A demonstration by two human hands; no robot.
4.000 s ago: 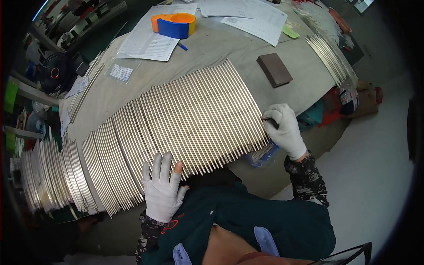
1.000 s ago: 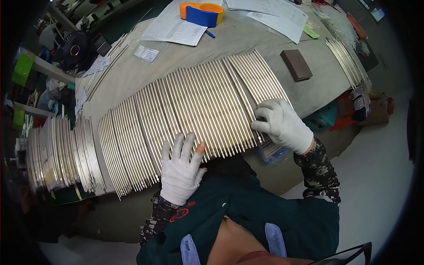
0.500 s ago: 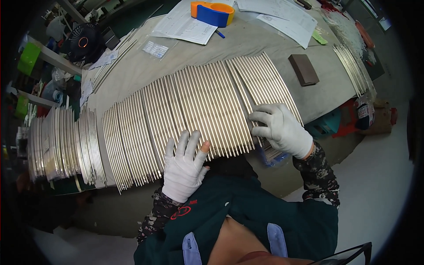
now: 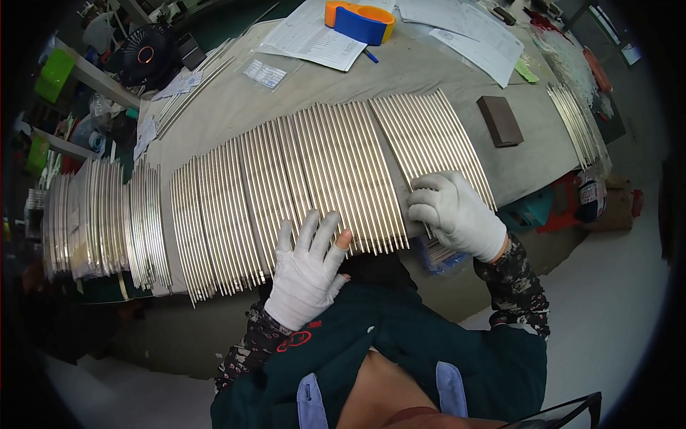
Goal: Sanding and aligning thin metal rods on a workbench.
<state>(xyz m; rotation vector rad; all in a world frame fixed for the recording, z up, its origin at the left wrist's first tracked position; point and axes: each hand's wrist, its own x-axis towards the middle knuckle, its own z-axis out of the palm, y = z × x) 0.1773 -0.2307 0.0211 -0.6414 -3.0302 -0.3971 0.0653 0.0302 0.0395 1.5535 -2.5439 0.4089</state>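
Note:
Slim silvery metal rods [image 4: 329, 164] lie side by side in wide rows across the table, their lower ends over the near edge. My left hand [image 4: 304, 275] wears a white glove with a bare thumb tip. Its fingers are spread over the rods' near ends. A gap divides the middle rows from a separate group of rods [image 4: 436, 139] on the right. At that group's left edge, my white-gloved right hand [image 4: 457, 218] has its fingers curled together on the rods' near part. The fingertips hide how many rods they grip.
More rods, some in clear plastic, form bundles [image 4: 100, 218] at the left. Behind are papers [image 4: 314, 46], a blue-and-orange tape dispenser [image 4: 361, 23] and a small fan [image 4: 148, 56]. A brown block [image 4: 500, 121] and another rod bundle [image 4: 572, 125] lie to the right.
A few rods that stood slightly apart have closed up against the right-hand group, leaving a gap on their left. The right hand's fingers are drawn closer together. The left hand stays spread.

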